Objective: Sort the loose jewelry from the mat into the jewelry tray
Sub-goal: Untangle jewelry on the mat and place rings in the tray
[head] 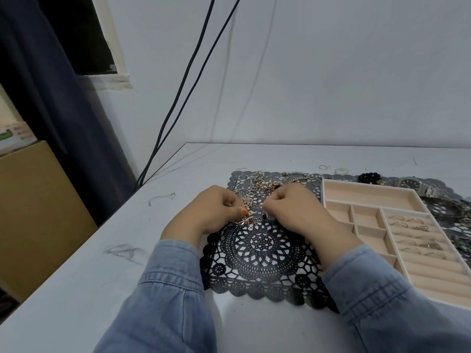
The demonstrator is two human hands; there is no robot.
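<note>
A black lace mat (260, 253) lies on the white table. On its far part sits a tangle of gold and silver chains (262, 184). My left hand (214, 210) pinches a bunch of tangled gold-coloured jewelry (246, 219) between thumb and fingers. My right hand (295, 207) is closed just right of that bunch, fingertips at the same tangle; what it grips is hidden. The beige jewelry tray (362, 192) stands to the right, with several rings (418, 228) in its ring rolls and its other compartments bare.
A silver watch (418, 186), a black bead bracelet (369, 177) and dark bangles (451, 210) lie beyond and right of the tray. Small rings (341, 170) rest on the table behind the mat. Two black cables (178, 98) hang down the wall. A cardboard box (38, 212) stands at left.
</note>
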